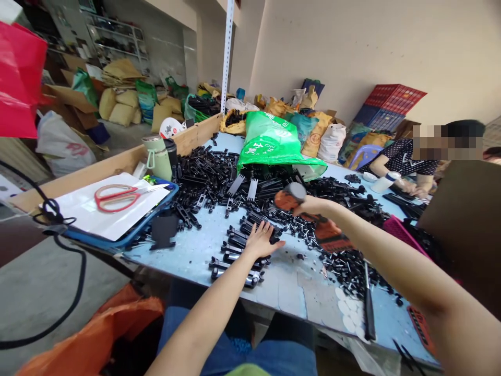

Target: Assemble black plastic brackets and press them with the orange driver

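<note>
My left hand (259,241) lies with its fingers spread over a row of black plastic parts (235,256), touching the ones near the top. My right hand (309,206) is wrapped round an orange and black cordless drill (332,236), held above the table to the right of that row. Motion blurs the drill, and its bit cannot be made out. Below it, loose screws (309,232) and small black pieces (348,271) are scattered. A large heap of black plastic parts (199,175) lies beyond my hands.
A green bag (274,138) spills parts at the back. Red scissors (117,198) lie on paper in a blue tray (133,237), near a green flask (158,159). A black-handled screwdriver (368,308) lies at right. Another person (410,162) works at far right.
</note>
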`<state>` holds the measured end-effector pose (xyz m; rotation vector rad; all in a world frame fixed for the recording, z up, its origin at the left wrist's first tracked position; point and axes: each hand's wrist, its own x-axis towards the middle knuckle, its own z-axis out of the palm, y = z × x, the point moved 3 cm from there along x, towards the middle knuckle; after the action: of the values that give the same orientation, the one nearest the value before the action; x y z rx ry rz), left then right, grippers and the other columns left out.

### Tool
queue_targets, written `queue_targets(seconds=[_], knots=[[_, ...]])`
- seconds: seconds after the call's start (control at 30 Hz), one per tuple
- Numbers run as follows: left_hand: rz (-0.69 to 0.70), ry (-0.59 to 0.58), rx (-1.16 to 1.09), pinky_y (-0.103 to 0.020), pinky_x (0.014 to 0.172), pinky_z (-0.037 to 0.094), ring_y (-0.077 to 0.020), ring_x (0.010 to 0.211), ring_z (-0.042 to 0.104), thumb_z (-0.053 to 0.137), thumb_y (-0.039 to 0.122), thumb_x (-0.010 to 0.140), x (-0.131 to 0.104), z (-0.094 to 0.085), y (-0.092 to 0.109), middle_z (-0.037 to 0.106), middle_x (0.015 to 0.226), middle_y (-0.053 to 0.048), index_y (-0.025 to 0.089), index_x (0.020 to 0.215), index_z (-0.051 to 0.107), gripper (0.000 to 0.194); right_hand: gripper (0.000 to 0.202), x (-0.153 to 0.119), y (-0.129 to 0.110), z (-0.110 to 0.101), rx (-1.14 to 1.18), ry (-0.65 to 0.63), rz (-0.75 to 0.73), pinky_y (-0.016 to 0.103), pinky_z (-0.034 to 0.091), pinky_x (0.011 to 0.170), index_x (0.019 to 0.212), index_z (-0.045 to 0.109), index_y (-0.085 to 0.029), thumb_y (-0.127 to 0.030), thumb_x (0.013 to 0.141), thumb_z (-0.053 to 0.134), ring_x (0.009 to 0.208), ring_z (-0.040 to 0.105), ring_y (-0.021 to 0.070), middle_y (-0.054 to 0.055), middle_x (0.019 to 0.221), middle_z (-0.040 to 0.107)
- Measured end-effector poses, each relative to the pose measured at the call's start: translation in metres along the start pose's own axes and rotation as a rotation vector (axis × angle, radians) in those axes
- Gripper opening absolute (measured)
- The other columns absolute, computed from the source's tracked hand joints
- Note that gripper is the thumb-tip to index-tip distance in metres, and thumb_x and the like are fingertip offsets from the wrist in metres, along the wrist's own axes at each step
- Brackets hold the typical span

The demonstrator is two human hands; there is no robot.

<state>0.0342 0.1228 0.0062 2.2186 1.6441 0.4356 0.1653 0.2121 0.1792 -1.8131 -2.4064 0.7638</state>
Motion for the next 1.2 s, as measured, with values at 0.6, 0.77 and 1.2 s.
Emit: queue_targets(seconds=[0.6, 0.77, 1.2], knots=[[-0.009, -0.035, -0.059, -0.047, 0.111, 0.000, -0.0275, 0.138, 0.000, 0.016, 0.079, 0.071, -0.001, 0.004, -0.002, 0.013, 0.150, -0.006, 0.014, 0.141, 0.020, 0.096, 0.013, 0.070, -0.086, 0.055, -0.310, -0.491, -0.089, 0.021, 0.034, 0.038, 0.062, 0.061, -0.011, -0.022, 0.055, 0.062, 0.043, 0.049, 0.0122, -0.002, 0.047, 0.052], [0.000, -0.028, -0.061, -0.047, 0.111, -0.001, -0.0274, 0.138, 0.000, 0.017, 0.079, 0.070, 0.003, -0.001, -0.001, 0.014, 0.150, -0.007, 0.013, 0.140, 0.023, 0.096, 0.015, 0.064, -0.095, 0.068, -0.345, -0.532, -0.106, 0.020, 0.031, 0.036, 0.064, 0.061, -0.012, -0.021, 0.053, 0.060, 0.040, 0.046, 0.0110, -0.003, 0.044, 0.049], [-0.034, 0.060, -0.048, -0.044, 0.112, 0.005, -0.0292, 0.137, 0.008, 0.014, 0.079, 0.073, -0.106, -0.017, -0.002, 0.019, 0.147, -0.017, 0.003, 0.139, 0.023, 0.102, 0.028, 0.020, -0.136, 0.084, -0.409, -0.484, -0.165, 0.021, 0.039, 0.043, 0.080, 0.065, -0.012, -0.023, 0.054, 0.062, 0.049, 0.052, 0.0129, 0.000, 0.056, 0.057]])
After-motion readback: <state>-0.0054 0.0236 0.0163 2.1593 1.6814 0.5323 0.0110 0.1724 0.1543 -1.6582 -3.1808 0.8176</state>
